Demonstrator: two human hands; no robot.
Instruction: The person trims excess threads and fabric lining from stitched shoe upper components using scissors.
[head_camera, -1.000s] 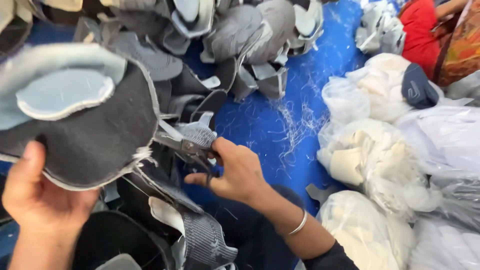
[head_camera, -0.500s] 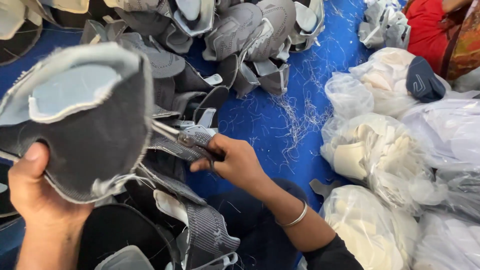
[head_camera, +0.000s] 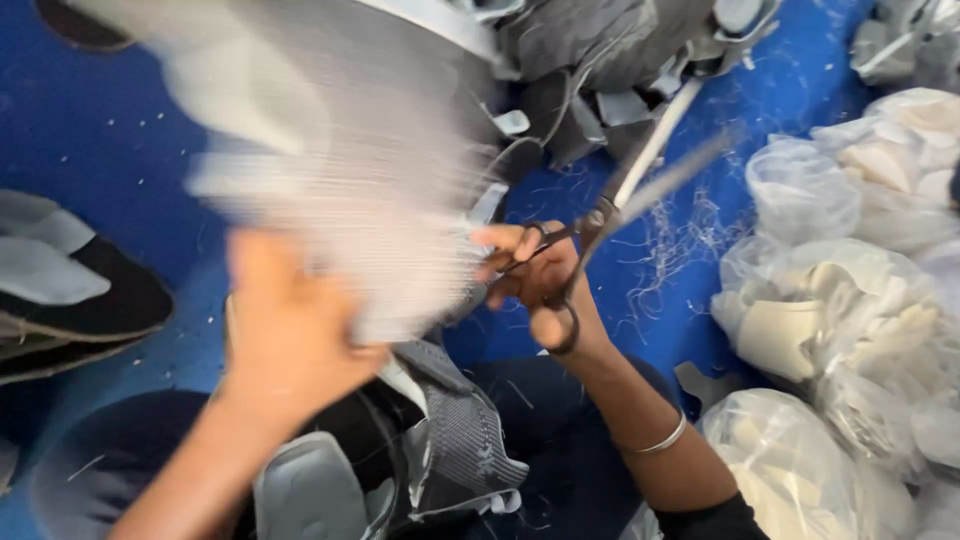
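Note:
My left hand (head_camera: 285, 325) grips a large grey fabric shoe-upper piece (head_camera: 340, 150), which is blurred with motion and lifted across the upper middle of the view. My right hand (head_camera: 540, 275) holds dark metal scissors (head_camera: 625, 195) with fingers through the loops; the blades point up and to the right, slightly apart, clear of the fabric. A thin bangle sits on my right wrist. More grey knit pieces (head_camera: 455, 440) lie on my lap below both hands.
A blue sheet (head_camera: 90, 140) covers the floor. A heap of grey and black cut pieces (head_camera: 620, 50) lies at the top. Clear plastic bags of pale foam parts (head_camera: 850, 320) crowd the right side. Dark stacked pieces (head_camera: 70, 290) sit at the left. Thread scraps lie scattered.
My left hand has swung the grey piece up and to the right, fast enough to blur it. My right hand has lifted the scissors away from the fabric's edge, blades now pointing up and right.

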